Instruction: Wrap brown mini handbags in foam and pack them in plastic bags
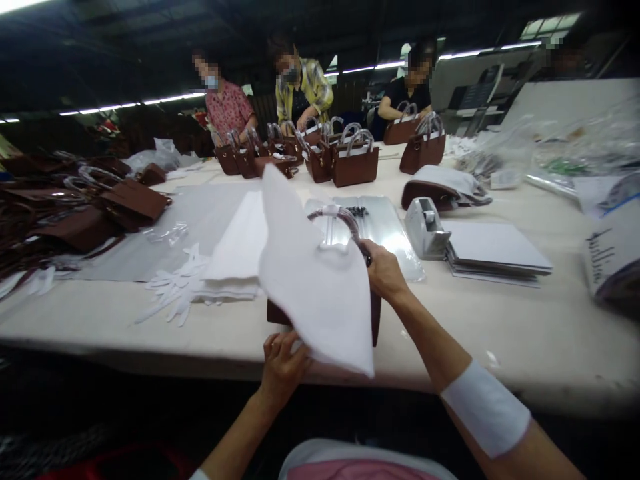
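Note:
A brown handbag [376, 320] stands at the table's front edge, mostly hidden behind a white foam sheet [320, 293]. The sheet is bent and tilted, with a curved notch beside the bag's plastic-wrapped handle [345, 217]. My left hand [285, 363] is closed, its fingers curled at the sheet's lower left edge. At the foot of the handle, my right hand [384, 270] is closed on the bag's upper right side; its fingertips are partly hidden.
Left of the bag lie stacked white sheets [237, 243] and white cut strips [177, 287]. Clear plastic bags [385, 230], a tape dispenser [425, 227] and white boards [495, 247] lie right. Brown handbags [355, 165] stand farther back, where several people work. More bags [75, 217] pile up left.

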A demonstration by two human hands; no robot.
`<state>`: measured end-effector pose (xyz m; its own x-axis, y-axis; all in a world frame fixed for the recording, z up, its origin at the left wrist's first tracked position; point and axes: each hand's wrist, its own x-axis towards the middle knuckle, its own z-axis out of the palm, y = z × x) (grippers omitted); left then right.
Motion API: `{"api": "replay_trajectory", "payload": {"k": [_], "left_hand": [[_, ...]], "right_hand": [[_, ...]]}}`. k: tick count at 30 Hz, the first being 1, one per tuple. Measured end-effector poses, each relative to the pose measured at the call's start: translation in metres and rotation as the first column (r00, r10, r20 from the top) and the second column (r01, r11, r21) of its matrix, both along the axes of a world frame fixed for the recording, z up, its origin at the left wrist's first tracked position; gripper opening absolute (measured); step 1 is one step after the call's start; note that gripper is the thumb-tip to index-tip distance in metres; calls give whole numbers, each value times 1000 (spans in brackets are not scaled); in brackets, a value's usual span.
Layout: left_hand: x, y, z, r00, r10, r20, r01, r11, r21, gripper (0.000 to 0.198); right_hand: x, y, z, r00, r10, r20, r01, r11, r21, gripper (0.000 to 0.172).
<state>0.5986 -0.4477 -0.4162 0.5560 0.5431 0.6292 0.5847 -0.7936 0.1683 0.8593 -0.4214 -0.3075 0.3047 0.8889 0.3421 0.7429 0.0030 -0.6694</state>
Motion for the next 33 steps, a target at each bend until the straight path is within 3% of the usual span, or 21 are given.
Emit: {"api": "replay_trajectory", "payload": {"k": [4, 6, 8, 10, 13, 15, 17, 20, 21, 23, 25, 28, 30, 33], "left_hand": [[14, 12, 34, 996, -86, -18, 88, 980, 181, 13], [24, 12, 56, 981, -187, -57, 194, 964, 182, 8], [34, 12, 74, 958, -276, -81, 285, 950, 128, 8], [45, 15, 83, 953, -294, -72, 298, 953, 57, 10], [56, 27, 88, 962, -260, -83, 255, 965, -66, 10], [60, 36, 90, 957, -266, -119, 249, 958, -139, 10], [61, 42, 90, 953, -279, -122, 255, 950, -177, 9], [60, 42, 87, 955, -286, -79, 268, 945, -188, 6], [59, 41, 85, 955, -289, -59, 275, 944, -182, 6], [58, 38, 82, 954, -297, -41, 286, 943, -173, 8], [57, 41, 85, 949, -312, -46, 299, 936, -186, 7], [69, 65, 109, 944, -320, -73, 287, 912, -292, 5], [94, 100, 134, 964, -260, -60, 227, 918, -326, 17], [158, 170, 171, 980, -191, -55, 182, 972, -147, 45]], "right_hand": [[27, 21, 8, 990, 92, -104, -108, 982, -158, 29], [39, 28, 6, 977, 131, -169, -173, 948, -266, 30], [47, 32, -4, 961, 148, -234, -228, 901, -368, 31], [52, 37, -19, 949, 137, -285, -258, 858, -445, 32], [59, 48, -35, 947, 102, -305, -256, 814, -522, 32], [63, 50, -33, 960, 76, -269, -213, 821, -530, 35], [65, 39, -22, 981, 28, -191, -116, 876, -468, 42], [55, -7, -4, 997, -34, -68, 17, 970, -244, 56], [48, -26, -3, 999, 10, -32, -14, 989, -147, 61], [33, -60, -9, 935, 302, 184, -311, 950, 21, 68], [19, -78, -24, 908, 325, 265, -364, 924, 116, 44], [8, -80, -43, 941, 259, 217, -304, 929, 208, 23], [7, -75, -48, 956, 236, 175, -274, 931, 241, 20], [12, -72, -47, 950, 238, 204, -285, 927, 243, 22]]}}
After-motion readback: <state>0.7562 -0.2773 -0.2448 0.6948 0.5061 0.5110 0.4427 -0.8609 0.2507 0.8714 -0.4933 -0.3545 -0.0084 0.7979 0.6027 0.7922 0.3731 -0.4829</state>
